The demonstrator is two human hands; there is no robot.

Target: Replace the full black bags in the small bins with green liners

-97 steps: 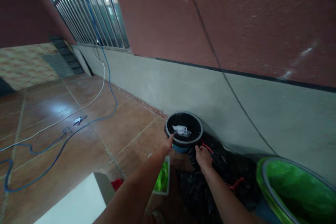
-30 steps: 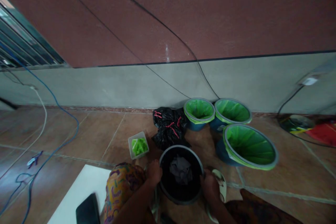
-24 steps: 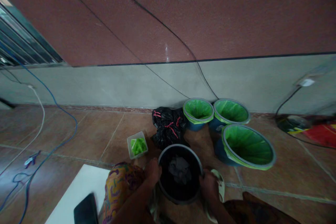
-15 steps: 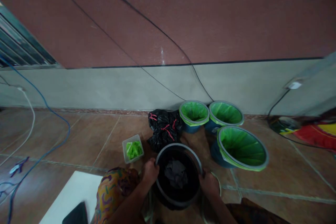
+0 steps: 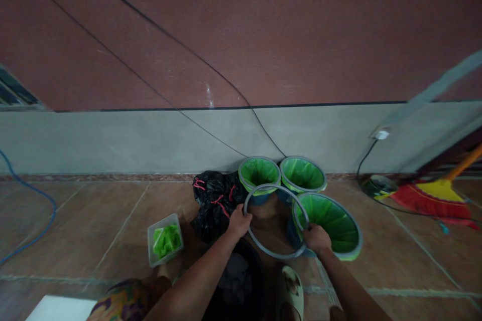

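Observation:
Both my hands hold a grey plastic rim ring out in front of me, off the black bin. My left hand grips its left side and my right hand its right side. Below my left forearm stands the dark bin, with crumpled grey material inside, partly hidden by my arm. Beyond the ring are a small bin and a second bin, both lined with green bags. A larger green-lined bin stands beside my right hand.
Tied black garbage bags with red drawstrings lie left of the bins. A clear tub of green bags sits further left. Cables hang along the wall. A red and yellow broom lies at right, and a sandal is near the dark bin.
The grey ring was on the dark bin's top; both hands have lifted it off and moved it forward and right. The view has turned to the right.

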